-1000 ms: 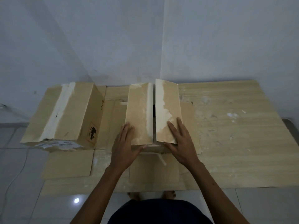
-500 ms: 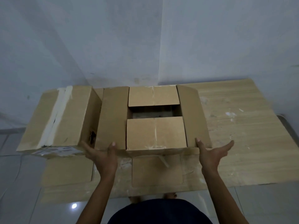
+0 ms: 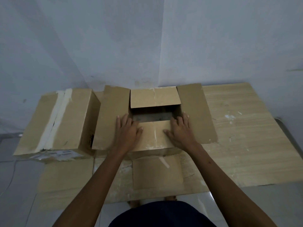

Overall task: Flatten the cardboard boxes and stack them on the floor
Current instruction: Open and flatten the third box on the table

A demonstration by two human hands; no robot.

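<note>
An open cardboard box [image 3: 154, 135] stands in the middle of the wooden table [image 3: 246, 136]. Its two long side flaps are spread outward, left flap [image 3: 113, 118] and right flap [image 3: 196, 113]. The far short flap [image 3: 154, 97] and the near short flap still lie over the opening, with a dark gap between them. My left hand [image 3: 127, 130] rests flat on the near flap's left end, and my right hand [image 3: 181, 130] lies flat on its right end. A second box [image 3: 57, 120], taped shut with white tape, stands to the left.
Flat cardboard pieces [image 3: 65, 174] lie on the table in front of and under the boxes. The bare right part of the table reaches to a white corner wall [image 3: 147, 38]. Grey floor tiles [image 3: 14, 194] and a thin cable show at lower left.
The two long flaps, held nearly closed a second ago, were swung outward. Both hands have since moved from the box's front corners onto the near short flap.
</note>
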